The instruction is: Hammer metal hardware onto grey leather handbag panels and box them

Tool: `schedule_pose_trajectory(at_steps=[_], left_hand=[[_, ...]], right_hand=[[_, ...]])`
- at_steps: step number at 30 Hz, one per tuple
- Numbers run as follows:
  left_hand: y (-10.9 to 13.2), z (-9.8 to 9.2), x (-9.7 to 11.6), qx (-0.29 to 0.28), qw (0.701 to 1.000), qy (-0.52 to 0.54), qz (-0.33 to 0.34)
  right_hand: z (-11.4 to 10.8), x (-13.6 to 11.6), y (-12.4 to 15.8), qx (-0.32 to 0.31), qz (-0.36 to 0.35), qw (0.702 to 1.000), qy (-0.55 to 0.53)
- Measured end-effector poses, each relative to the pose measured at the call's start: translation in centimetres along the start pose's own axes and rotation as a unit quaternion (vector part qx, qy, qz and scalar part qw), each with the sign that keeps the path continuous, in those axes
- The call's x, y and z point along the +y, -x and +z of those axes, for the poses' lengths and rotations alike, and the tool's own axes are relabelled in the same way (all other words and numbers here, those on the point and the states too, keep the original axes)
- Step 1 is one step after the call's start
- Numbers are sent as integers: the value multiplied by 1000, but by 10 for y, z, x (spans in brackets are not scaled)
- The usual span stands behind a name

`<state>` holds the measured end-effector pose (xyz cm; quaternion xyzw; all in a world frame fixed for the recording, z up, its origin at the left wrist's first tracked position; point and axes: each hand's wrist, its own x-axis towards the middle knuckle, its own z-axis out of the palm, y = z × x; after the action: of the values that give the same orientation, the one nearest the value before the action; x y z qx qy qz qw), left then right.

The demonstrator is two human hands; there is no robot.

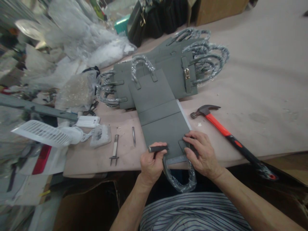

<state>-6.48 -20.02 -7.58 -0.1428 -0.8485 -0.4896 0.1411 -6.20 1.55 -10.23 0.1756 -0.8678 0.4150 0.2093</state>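
A grey bag panel (160, 112) with a fold seam lies at the table's front edge. Its near handle (179, 184), wrapped in clear plastic, hangs over that edge; the far handle (142, 65) rests on other panels. My left hand (152, 165) is closed around a dark, rod-like tool (156, 149), held almost level over the panel by one handle tab. My right hand (203, 154) grips the panel's right edge, fingertips on the other handle tab (182, 145). A claw hammer (225, 131) with a red and black handle lies to the right.
More grey bag panels (166, 83) with wrapped handles are stacked behind. A metal rod (133, 136) and a pronged tool (115, 150) lie left, near a white fan-like device (48, 132). Plastic wrapping (77, 91) crowds the far left; dark bags (156, 21) and a carton (218, 11) stand behind.
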Motion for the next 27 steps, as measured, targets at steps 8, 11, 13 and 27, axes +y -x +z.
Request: schedule_pose_trajectory(at_steps=[8,11,13,27], left_hand=[[2,2,0,-3,1000,-14,14],[1,5,2,-6,999,-33,39],[1,8,2,-1,997,-44,59],[3,11,-1,11,994,-70,78]], right_hand=[[0,-2,-1,6,5,1000,-3],[0,-2,-2,4,3,1000,-1],[-1,-2,-2,4,-1,1000,1],[-2,0,1,8,4,1000,-6]])
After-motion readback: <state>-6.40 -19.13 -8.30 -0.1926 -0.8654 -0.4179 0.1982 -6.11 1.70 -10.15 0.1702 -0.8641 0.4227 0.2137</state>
